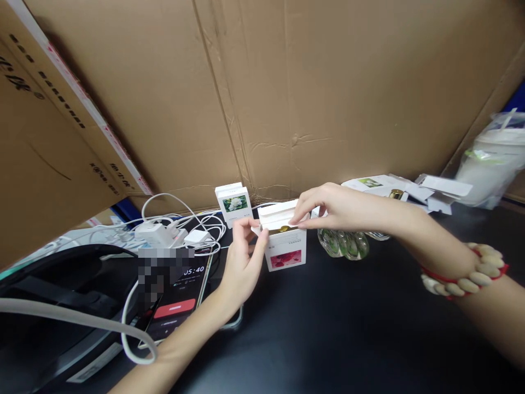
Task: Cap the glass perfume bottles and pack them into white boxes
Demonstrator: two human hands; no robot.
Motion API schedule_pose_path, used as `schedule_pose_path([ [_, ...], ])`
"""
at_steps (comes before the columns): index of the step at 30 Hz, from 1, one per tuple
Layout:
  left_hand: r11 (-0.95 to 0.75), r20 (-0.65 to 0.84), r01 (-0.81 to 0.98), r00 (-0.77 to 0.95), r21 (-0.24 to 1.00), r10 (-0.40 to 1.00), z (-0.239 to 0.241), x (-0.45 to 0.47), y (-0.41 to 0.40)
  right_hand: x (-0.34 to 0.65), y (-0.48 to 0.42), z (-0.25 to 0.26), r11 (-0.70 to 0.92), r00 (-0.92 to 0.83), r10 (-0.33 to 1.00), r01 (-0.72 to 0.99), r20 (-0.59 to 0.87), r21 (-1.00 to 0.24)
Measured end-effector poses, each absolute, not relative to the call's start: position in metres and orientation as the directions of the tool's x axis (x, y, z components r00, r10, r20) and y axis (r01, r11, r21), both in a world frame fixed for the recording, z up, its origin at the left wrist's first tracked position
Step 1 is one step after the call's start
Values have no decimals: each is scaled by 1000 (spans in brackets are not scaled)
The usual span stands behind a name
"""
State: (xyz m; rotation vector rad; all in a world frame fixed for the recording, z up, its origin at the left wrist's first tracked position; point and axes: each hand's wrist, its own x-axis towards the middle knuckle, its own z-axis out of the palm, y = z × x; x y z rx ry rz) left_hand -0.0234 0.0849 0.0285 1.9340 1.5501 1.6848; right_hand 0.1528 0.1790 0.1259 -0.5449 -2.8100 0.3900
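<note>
A small white carton [286, 255] with a pink-red flower picture stands upright on the dark table, its top flaps raised. Inside its opening shows something gold [284, 229]; the rest of that item is hidden. My left hand [245, 256] pinches the carton's upper left edge between thumb and fingers. At the upper right, my right hand [324, 208] has thumb and fingertips closed on a flap of the same carton. Just right of it, partly under my right hand, are clear glass bottles [344, 244]. Behind my left hand is another white carton [234, 205] with a white flower picture.
Large cardboard sheets [262, 98] wall off the back and left. White cables and adapters [162, 234], a phone [180, 298] and a black object with a grey strap [74, 317] lie left. Opened cartons [443, 189] and a bagged drink cup [492, 158] are right.
</note>
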Motion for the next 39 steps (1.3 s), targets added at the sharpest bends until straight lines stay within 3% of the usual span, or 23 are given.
schedule_pose_path([
  [4,-438,624,604,-128,666,771,32,-23,82,155,180,131,916,-910,350,283,223,-283],
  [7,-427,613,630,-101,649,783,35,-23,81,155,182,133,904,-865,405,333,294,-267],
  [12,-422,615,675,-58,605,787,36,-24,82,152,180,132,880,-850,437,336,294,-335],
  [16,-371,679,810,-45,455,733,31,-26,82,151,172,133,885,-879,404,307,253,-349],
  [19,-339,791,894,-28,294,611,27,-27,82,151,170,134,886,-883,399,300,248,-354],
  [22,-340,876,931,47,137,481,25,-29,83,149,173,132,875,-800,447,298,401,-381],
  [25,-367,878,929,132,52,459,26,-31,84,148,176,128,870,-674,487,319,556,-375],
  [33,-448,856,894,254,-29,451,28,-32,85,149,180,130,829,-829,500,374,252,-415],
  [39,-471,865,881,202,44,459,29,-31,85,148,178,129,834,-851,461,319,251,-450],
])
